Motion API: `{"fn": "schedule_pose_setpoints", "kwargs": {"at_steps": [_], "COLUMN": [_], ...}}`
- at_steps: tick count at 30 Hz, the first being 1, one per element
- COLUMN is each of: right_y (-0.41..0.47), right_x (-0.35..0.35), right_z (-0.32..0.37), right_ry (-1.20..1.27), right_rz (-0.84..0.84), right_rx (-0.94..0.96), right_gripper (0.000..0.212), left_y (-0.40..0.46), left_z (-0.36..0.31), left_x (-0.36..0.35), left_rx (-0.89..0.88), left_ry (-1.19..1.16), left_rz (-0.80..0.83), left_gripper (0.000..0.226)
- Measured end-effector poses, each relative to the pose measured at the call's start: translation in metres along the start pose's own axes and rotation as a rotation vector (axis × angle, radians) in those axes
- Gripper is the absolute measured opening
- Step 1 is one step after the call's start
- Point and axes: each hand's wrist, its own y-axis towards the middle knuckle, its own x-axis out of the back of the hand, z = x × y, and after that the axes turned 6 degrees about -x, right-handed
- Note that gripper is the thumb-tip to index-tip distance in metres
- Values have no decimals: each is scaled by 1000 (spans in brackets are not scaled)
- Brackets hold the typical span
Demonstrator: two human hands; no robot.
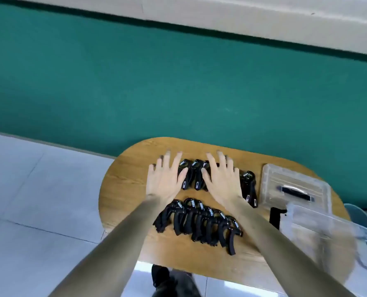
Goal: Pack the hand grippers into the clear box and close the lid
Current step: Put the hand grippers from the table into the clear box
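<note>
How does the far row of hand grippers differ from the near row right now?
The far row lies partly under both open hands, left hand and right hand; the near row is uncovered. The far row lies spread out, one gripper apart at its right end; the near row is bunched and overlapping. Both are black and on the wooden table, outside the clear box.

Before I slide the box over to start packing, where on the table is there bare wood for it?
Bare wood lies at the table's left end, left of the left hand, and along the near edge below the front row of grippers. The middle is crowded: both hands spread over the back row. The right end holds the lid and box.
</note>
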Motion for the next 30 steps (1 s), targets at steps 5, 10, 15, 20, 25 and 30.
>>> {"fn": "schedule_pose_setpoints", "kwargs": {"at_steps": [5,10,15,20,25,30], "right_y": [16,29,53,73,88,100], "right_x": [-71,-144,-209,-261,-285,-298], "right_z": [16,28,53,72,88,97], "right_ry": [15,18,0,19,-21,-54], "right_rz": [80,172,191,151,80,149], "right_rx": [-30,-38,-14,-60,-85,-187], "right_gripper": [52,57,62,67,76,86], "left_y": [4,-16,-35,-46,-45,-45], "left_z": [26,48,67,79,82,99], "left_x": [-77,-157,-231,-273,-280,-284], "left_rx": [72,139,182,187,206,145], "left_ry": [-23,-59,-148,-266,-323,-311], "left_rz": [53,201,309,233,177,176], "left_gripper": [59,58,70,74,78,74]}}
